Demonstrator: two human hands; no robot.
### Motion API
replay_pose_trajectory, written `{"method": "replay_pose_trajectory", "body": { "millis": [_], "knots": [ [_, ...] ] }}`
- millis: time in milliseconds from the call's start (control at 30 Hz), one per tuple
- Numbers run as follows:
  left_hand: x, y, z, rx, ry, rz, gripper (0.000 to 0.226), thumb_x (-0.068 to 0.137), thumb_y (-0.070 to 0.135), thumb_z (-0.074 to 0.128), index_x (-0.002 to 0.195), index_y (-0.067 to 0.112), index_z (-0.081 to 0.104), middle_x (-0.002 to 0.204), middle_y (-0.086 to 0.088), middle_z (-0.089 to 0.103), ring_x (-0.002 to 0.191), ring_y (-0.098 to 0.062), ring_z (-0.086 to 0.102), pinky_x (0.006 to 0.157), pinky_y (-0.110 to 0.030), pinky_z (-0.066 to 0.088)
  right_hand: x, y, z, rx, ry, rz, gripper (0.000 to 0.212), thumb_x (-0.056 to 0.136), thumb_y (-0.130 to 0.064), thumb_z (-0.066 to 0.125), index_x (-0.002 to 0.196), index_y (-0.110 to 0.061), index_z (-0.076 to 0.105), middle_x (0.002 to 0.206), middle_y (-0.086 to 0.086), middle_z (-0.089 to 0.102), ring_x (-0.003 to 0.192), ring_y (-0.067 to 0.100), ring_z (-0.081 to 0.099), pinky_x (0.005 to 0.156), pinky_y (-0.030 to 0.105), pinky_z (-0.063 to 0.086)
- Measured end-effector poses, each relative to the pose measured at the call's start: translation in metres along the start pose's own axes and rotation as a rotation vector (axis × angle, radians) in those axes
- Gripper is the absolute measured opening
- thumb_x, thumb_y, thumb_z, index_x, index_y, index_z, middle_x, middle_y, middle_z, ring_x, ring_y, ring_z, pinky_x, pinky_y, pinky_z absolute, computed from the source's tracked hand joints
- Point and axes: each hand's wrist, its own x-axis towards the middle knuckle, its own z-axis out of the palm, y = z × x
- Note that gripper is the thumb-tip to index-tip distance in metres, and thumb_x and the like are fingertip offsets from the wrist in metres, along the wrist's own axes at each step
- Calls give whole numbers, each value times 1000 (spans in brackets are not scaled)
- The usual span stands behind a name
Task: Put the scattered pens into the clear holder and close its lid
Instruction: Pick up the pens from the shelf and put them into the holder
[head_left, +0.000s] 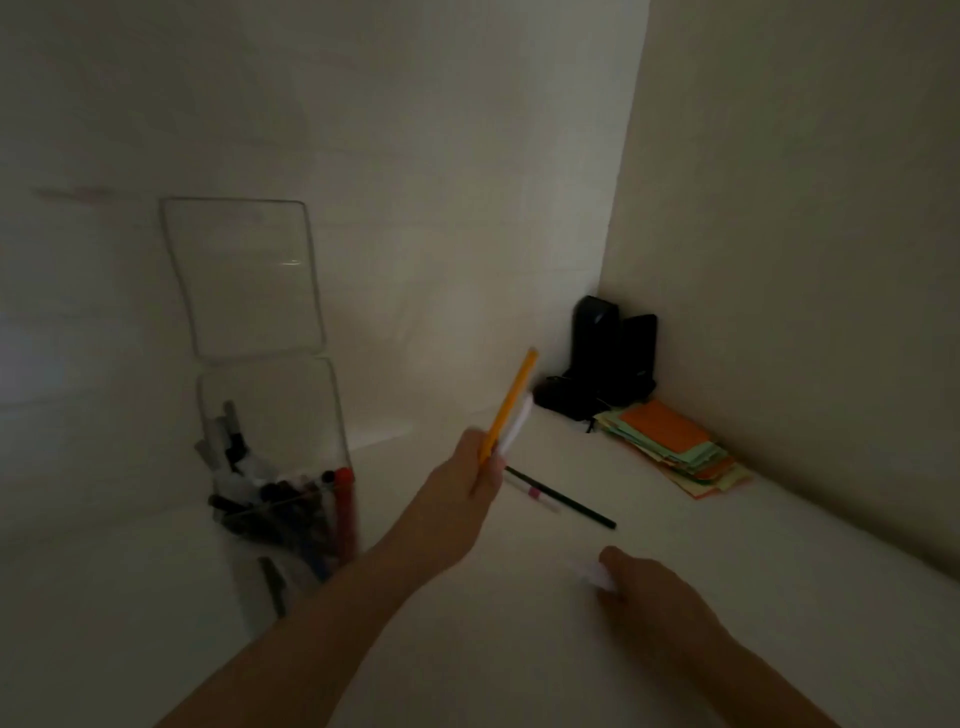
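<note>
The clear holder (275, 415) stands at the left of the white desk, holding several dark markers and a red one. Its clear lid (241, 275) is swung up and open against the wall. My left hand (470, 470) is raised over the desk's middle, shut on a yellow pencil (511, 402) and a white pen (517, 428) that point up and to the right. A black pen (563, 499) and a white pen with a pink band (535, 493) lie on the desk just past that hand. My right hand (641, 584) rests low at the right, fingers closed on a white pen (589, 571).
A black stapler-like device (605, 358) sits in the far right corner where the two walls meet. A stack of orange and green paper notes (675, 447) lies beside it along the right wall. A dark pen (272, 584) lies in front of the holder.
</note>
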Motion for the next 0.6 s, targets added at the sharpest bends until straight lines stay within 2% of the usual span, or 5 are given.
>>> {"method": "replay_pose_trajectory", "body": {
  "millis": [133, 267, 367, 467, 600],
  "knots": [
    [-4, 59, -67, -279, 254, 143, 20, 93, 21, 39, 83, 32, 52, 59, 12, 43, 51, 1, 38, 52, -13, 34, 3, -48, -26, 613, 95, -26, 36, 94, -26, 45, 62, -17, 60, 68, 5, 58, 59, 15, 50, 63, 29, 40],
    [-12, 74, -137, -412, 341, 137, 37, 90, 6, 40, 71, 32, 59, 58, 16, 58, 65, -3, 52, 72, -25, 38, 1, -124, -63, 867, 285, -257, 43, 93, -29, 44, 53, -19, 55, 55, 1, 50, 49, 11, 44, 53, 25, 34],
    [-21, 61, -158, -407, 345, -39, 39, 90, 1, 41, 67, 27, 59, 59, 13, 64, 79, -12, 59, 80, -30, 40, 3, -173, -79, 1125, 300, -419, 41, 93, -36, 44, 56, -21, 54, 42, -5, 48, 35, 6, 42, 41, 21, 37],
    [-31, 48, -158, -290, 335, -219, 30, 88, 5, 47, 67, 24, 58, 76, 2, 63, 96, -24, 59, 80, -34, 42, 8, -210, -80, 1144, 333, -553, 35, 93, -33, 45, 63, -17, 53, 47, -3, 55, 35, 4, 49, 37, 17, 44],
    [-36, 47, -154, -177, 248, -223, 18, 89, 6, 46, 98, 20, 52, 93, 0, 58, 95, -15, 55, 77, -27, 43, 15, -234, -67, 877, 266, -477, 27, 91, -32, 50, 70, -15, 54, 56, 0, 55, 48, 10, 52, 49, 20, 46]
  ]
}}
